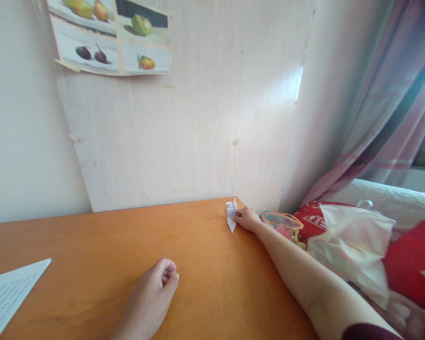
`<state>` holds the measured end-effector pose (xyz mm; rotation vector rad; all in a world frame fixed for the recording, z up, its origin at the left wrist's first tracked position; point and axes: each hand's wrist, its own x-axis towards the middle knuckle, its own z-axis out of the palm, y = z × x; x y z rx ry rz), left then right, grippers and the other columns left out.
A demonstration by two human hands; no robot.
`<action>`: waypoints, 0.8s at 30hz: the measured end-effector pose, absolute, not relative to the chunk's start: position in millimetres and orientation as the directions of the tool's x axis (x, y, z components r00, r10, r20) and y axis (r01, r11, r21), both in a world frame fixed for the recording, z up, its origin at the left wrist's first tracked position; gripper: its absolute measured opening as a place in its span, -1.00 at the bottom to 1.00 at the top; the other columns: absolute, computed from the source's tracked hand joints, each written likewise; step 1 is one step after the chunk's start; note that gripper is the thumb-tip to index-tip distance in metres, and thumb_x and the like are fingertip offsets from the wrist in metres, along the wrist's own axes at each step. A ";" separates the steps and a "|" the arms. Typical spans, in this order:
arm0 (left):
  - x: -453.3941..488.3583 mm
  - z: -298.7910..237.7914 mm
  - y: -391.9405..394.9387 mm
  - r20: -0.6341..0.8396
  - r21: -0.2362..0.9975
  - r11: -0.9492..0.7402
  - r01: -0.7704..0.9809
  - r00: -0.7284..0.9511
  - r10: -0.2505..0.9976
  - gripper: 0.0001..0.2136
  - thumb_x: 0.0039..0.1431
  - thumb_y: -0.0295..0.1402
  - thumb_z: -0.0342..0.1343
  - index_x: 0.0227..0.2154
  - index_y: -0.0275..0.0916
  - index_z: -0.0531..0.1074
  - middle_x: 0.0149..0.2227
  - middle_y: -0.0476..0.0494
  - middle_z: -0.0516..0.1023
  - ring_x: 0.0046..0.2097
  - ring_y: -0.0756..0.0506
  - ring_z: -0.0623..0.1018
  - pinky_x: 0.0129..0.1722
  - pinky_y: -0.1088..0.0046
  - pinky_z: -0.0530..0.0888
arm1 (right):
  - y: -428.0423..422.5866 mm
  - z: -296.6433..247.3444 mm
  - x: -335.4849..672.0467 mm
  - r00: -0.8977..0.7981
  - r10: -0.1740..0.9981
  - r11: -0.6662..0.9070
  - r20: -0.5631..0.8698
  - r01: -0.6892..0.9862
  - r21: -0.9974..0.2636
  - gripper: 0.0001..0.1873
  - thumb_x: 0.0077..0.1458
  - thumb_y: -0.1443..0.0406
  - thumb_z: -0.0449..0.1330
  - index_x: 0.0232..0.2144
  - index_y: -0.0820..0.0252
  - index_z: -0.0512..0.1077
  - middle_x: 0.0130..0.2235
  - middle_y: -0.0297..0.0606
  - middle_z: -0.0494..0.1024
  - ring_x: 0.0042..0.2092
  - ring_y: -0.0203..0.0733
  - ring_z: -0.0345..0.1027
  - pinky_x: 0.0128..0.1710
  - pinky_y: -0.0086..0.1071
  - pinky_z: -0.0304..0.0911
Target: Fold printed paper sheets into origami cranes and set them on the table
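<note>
My right arm reaches out to the far right corner of the wooden table (198,245). There my right hand (247,219) pinches a small folded paper crane (231,216), white with fine print on it. The crane stands at the table's back edge, its points upward. Nearer to me, my left hand (152,293) rests over the front middle of the table, its fingers curled in and nothing seen in them. A printed sheet of paper (14,293) lies at the table's left side, apart from both hands.
Behind the table rises a pale board (184,141) with a fruit picture sheet (145,42) taped up. Right of the table are an orange-rimmed mesh basket (283,219), a white plastic bag (354,245) and red bags (414,264). A pink-grey curtain (378,104) hangs behind them.
</note>
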<state>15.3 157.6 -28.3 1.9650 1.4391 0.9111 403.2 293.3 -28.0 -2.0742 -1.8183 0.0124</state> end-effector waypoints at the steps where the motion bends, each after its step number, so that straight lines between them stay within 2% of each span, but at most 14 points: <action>1: 15.2 -28.4 157.7 0.210 0.752 -0.289 0.592 0.200 0.957 -0.80 0.22 -0.16 -0.01 -0.33 -0.16 0.36 -0.32 -0.08 0.55 -0.25 -0.15 0.55 -0.20 0.35 0.42 | 293.2 -28.6 403.5 0.167 0.955 -0.091 0.245 0.951 -0.296 -0.71 0.14 0.06 0.22 -0.28 0.10 0.60 -0.17 -0.16 0.57 -0.07 -0.04 0.39 -0.12 -0.35 0.16; 7: 14.7 -27.7 156.8 0.211 0.753 -0.287 0.592 0.196 0.958 -0.80 0.20 -0.16 0.00 -0.34 -0.16 0.38 -0.32 -0.07 0.57 -0.26 -0.14 0.55 -0.22 0.38 0.41 | 291.9 -31.4 403.1 0.220 0.935 -0.112 0.279 0.928 -0.356 -0.72 0.18 0.15 0.17 -0.14 0.07 0.58 -0.15 -0.23 0.60 -0.12 -0.11 0.41 -0.20 -0.40 0.16; 11: 15.1 -25.6 154.5 0.211 0.747 -0.287 0.599 0.195 0.958 -0.82 0.20 -0.17 -0.01 -0.35 -0.16 0.38 -0.33 -0.07 0.57 -0.27 -0.14 0.55 -0.23 0.39 0.41 | 289.4 -31.5 402.3 0.260 0.917 -0.137 0.303 0.917 -0.374 -0.72 0.22 0.18 0.11 -0.18 0.13 0.57 -0.15 -0.20 0.60 -0.11 -0.12 0.41 -0.23 -0.40 0.16; 15: 15.1 -23.5 152.9 0.201 0.743 -0.279 0.608 0.195 0.960 -0.81 0.22 -0.17 -0.02 -0.34 -0.16 0.37 -0.31 -0.08 0.57 -0.25 -0.15 0.55 -0.21 0.37 0.42 | 286.1 -30.9 400.5 0.263 0.915 -0.140 0.307 0.919 -0.369 -0.71 0.18 0.09 0.16 -0.22 0.12 0.56 -0.15 -0.18 0.59 -0.09 -0.08 0.40 -0.21 -0.38 0.15; 19: 15.1 -23.7 153.4 0.206 0.745 -0.286 0.602 0.199 0.958 -0.81 0.22 -0.17 -0.02 -0.33 -0.16 0.37 -0.32 -0.09 0.56 -0.26 -0.15 0.55 -0.21 0.36 0.43 | 284.4 -30.1 397.8 0.231 0.927 -0.122 0.294 0.930 -0.348 -0.61 0.10 -0.03 0.24 -0.21 0.11 0.57 -0.14 -0.15 0.58 -0.04 -0.03 0.38 -0.14 -0.35 0.16; 24: 15.7 -23.3 152.9 0.215 0.735 -0.291 0.612 0.197 0.957 -0.81 0.22 -0.18 -0.02 -0.34 -0.17 0.39 -0.33 -0.09 0.56 -0.27 -0.14 0.54 -0.23 0.37 0.42 | 284.4 -28.6 397.4 0.189 0.944 -0.100 0.271 0.945 -0.311 -0.62 0.09 -0.05 0.25 -0.26 0.10 0.59 -0.16 -0.14 0.56 -0.06 -0.03 0.37 -0.15 -0.36 0.16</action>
